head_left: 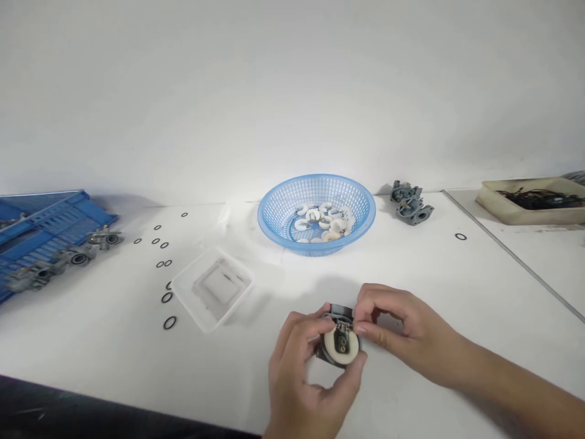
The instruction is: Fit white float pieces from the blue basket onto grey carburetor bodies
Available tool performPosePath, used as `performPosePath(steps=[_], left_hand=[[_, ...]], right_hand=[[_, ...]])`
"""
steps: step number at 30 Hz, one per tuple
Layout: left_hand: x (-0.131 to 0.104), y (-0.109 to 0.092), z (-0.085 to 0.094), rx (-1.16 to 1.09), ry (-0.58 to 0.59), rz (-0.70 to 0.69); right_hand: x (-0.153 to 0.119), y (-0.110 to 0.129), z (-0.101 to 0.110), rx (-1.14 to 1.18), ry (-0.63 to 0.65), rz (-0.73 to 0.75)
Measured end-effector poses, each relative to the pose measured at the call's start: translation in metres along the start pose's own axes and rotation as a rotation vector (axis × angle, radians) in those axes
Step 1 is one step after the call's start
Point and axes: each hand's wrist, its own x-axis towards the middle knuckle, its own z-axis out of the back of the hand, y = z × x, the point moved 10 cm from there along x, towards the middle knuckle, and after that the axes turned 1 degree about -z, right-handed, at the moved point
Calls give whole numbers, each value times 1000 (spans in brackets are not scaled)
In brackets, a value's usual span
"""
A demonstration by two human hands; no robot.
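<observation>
Head: white C-shaped float (342,358) in metal casting (341,313)

on the white surface (411,262) sits a blue basket (317,247); left of the basket lie a translucent tray (219,280) and black rings (165,325), right of it metal castings (410,204) and a beige bin (525,214).

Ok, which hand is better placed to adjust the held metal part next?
Probably the right hand: its fingertips are right beside the white piece, while the left hand grips the metal part, likely busy steadying it.
</observation>
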Motion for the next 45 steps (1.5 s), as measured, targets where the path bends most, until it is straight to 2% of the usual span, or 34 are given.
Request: performPosePath(steps=[10,14,20,24,30,36,45], left_hand=[[-1,-9,2,57,-32,-100],[-3,-6,4,51,-83,-78],[-3,-6,5,42,-97,-75],[-3,-6,3,48,-72,-74],[-3,4,-3,-28,-36,30],[1,3,-5,45,2,-21],[5,5,-8,119,22,-30]], right_hand=[[7,-12,2,150,101,-37],[7,-17,3,168,82,-66],[6,-25,-2,189,74,-125],[8,-28,-4,223,79,-144],[7,-30,-3,274,110,-145],[9,-32,-1,293,126,-168],[3,-35,-1,205,119,-260]])
